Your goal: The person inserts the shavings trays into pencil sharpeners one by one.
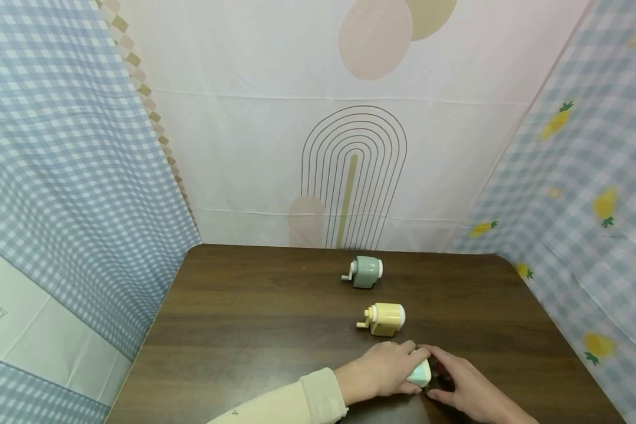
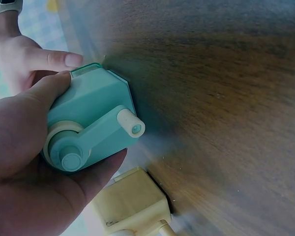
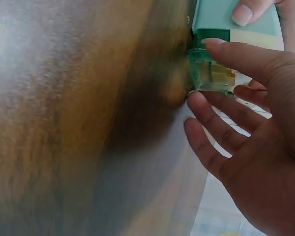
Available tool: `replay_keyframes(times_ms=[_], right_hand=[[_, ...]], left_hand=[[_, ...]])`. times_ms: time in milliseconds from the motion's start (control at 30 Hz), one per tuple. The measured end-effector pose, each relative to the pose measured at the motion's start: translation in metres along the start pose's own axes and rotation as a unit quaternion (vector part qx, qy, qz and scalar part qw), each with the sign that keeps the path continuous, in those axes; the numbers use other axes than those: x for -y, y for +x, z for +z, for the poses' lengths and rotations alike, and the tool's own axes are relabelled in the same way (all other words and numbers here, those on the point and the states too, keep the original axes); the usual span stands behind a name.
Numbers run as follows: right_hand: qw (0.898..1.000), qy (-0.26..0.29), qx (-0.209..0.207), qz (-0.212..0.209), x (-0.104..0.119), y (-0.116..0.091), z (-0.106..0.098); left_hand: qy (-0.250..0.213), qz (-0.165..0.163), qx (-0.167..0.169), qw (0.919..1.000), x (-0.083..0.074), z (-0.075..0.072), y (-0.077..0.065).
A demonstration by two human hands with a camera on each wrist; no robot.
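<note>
My left hand (image 1: 384,368) grips a mint-green crank pencil sharpener (image 2: 96,96) at the front of the table, its fingers and thumb round the body. The crank and its cream knob (image 2: 130,123) face out of the left palm in the left wrist view. On the sharpener's other end, a clear green shavings drawer (image 3: 202,73) stands partly out of the body. My right hand (image 1: 469,386) pinches this drawer, with the thumb (image 3: 226,51) on one side and fingers on the other.
A yellow crank sharpener (image 1: 387,319) stands just behind my hands, and a grey-green one (image 1: 367,272) farther back. Both cranks point left. Patterned cloths hang behind and beside the brown wooden table (image 1: 233,318).
</note>
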State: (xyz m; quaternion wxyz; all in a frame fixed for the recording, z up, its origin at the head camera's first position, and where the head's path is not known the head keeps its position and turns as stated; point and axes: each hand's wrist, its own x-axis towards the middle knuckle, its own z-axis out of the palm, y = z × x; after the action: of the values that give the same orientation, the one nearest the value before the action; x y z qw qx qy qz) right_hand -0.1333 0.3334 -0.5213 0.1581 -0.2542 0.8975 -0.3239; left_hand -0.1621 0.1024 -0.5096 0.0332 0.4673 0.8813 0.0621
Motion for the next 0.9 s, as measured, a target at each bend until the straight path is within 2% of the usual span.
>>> replay_keyframes(times_ms=[200,500,900], right_hand=[[1.000,-0.007,0.002,-0.011,-0.0034,-0.0021,-0.0007],[1.000,-0.030,-0.009,-0.004,-0.0026,-0.0009,-0.0016],[0.999,-0.034,-0.013,-0.005,-0.0034,0.0003,-0.0012]], left_hand=[[-0.005,0.000,0.001,1.0000,-0.0006,-0.0004,0.0007],[-0.010,-0.003,0.002,0.9999,-0.0010,-0.0030,0.0000],[0.005,-0.005,0.002,1.0000,-0.0015,-0.0016,0.0003]])
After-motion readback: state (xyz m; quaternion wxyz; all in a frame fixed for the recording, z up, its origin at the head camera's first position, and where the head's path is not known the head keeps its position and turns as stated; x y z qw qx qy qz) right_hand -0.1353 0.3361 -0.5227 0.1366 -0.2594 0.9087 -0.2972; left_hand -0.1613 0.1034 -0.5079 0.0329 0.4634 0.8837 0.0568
